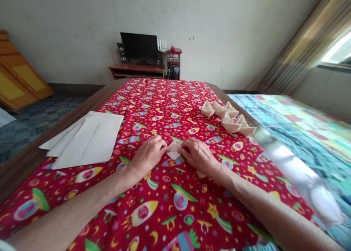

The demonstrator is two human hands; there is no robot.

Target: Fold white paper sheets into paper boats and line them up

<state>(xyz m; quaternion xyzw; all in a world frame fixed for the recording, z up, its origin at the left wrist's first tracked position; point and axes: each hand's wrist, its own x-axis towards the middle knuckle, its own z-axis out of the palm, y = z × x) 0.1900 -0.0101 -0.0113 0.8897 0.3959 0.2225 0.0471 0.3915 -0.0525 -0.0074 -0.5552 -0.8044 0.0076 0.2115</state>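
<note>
A small folded piece of pale paper (pixel 173 151) lies on the red rocket-patterned cloth (pixel 164 108), between my two hands. My left hand (pixel 149 155) has its fingers curled and pinches the paper's left edge. My right hand (pixel 197 155) does the same on the right edge, fingers pressed down on it. Both forearms rest on the cloth. Most of the paper is hidden under my fingertips.
A stack of white sheets (pixel 87 139) lies to the left on the cloth. Several finished folded paper shapes (pixel 229 118) sit at the right, near the table's edge. A desk with a monitor (pixel 139 46) stands by the far wall. A bed (pixel 298 134) adjoins the table's right side.
</note>
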